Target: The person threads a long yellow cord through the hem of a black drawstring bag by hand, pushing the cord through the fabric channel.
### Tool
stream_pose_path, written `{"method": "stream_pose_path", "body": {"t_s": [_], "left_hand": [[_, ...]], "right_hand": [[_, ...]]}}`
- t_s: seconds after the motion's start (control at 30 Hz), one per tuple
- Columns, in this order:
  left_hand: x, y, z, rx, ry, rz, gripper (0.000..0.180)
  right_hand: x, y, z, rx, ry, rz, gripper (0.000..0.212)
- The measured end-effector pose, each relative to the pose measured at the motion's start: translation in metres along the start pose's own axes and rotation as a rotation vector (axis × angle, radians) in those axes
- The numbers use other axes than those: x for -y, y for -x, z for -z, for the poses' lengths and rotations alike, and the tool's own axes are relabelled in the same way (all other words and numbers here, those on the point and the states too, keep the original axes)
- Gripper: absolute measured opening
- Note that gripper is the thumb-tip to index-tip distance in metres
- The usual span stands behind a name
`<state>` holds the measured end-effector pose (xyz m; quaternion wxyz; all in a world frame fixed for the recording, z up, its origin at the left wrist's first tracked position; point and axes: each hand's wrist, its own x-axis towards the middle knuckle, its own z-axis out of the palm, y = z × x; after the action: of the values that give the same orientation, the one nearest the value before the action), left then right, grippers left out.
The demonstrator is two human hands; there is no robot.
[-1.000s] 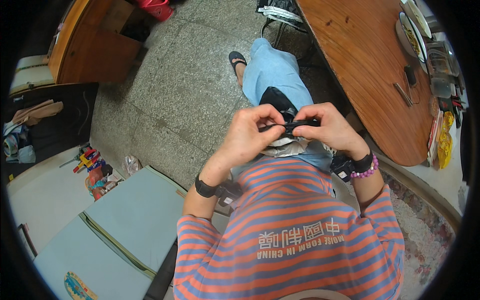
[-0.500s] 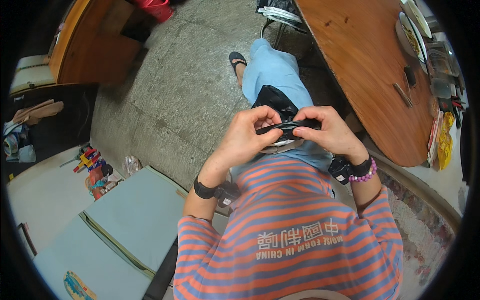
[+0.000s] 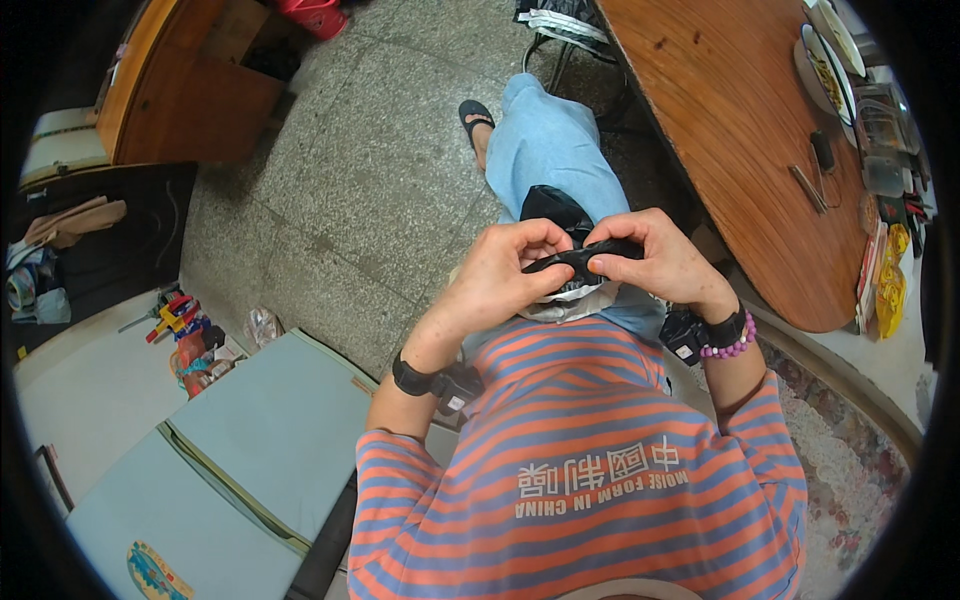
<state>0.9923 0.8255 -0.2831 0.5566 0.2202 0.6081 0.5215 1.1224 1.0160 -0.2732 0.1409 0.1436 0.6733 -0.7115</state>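
Observation:
Above my lap, both hands pinch the gathered edge of a shiny black plastic bag [image 3: 556, 212]. My left hand [image 3: 508, 266] grips it from the left, thumb in front and fingers curled behind. My right hand [image 3: 668, 262] pinches it close by on the right, its thumb near my left thumb. Part of the bag stands up beyond my fingers. Below the black edge, toward my body, a crumpled whitish layer [image 3: 572, 305] shows; whether it joins the bag, I cannot tell. My fingers hide much of the folded edge.
At right stands a wooden table [image 3: 720, 120] with a bowl of food [image 3: 825, 78], a dark spool [image 3: 822, 152], a thin metal tool [image 3: 808, 190] and a yellow packet [image 3: 892, 280]. A pale cabinet [image 3: 270, 430] is at lower left, a red bucket [image 3: 318, 17] far off.
The black edge is turned a little between my fingers, and more of the whitish layer shows below it. The upright black part has sunk slightly and shifted right. Both hands keep their pinch.

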Motion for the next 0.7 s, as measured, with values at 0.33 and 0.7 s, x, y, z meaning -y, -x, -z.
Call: {"method": "stream_pose_path", "body": {"t_s": [0.33, 0.7], "left_hand": [[0.004, 0.0, -0.005, -0.074, -0.007, -0.063, 0.009], [-0.007, 0.004, 0.005, -0.172, -0.358, -0.152, 0.006]], "right_hand": [[-0.004, -0.005, -0.005, -0.022, 0.013, -0.037, 0.013], [-0.001, 0.02, 0.028, -0.031, 0.354, -0.015, 0.027]]}}
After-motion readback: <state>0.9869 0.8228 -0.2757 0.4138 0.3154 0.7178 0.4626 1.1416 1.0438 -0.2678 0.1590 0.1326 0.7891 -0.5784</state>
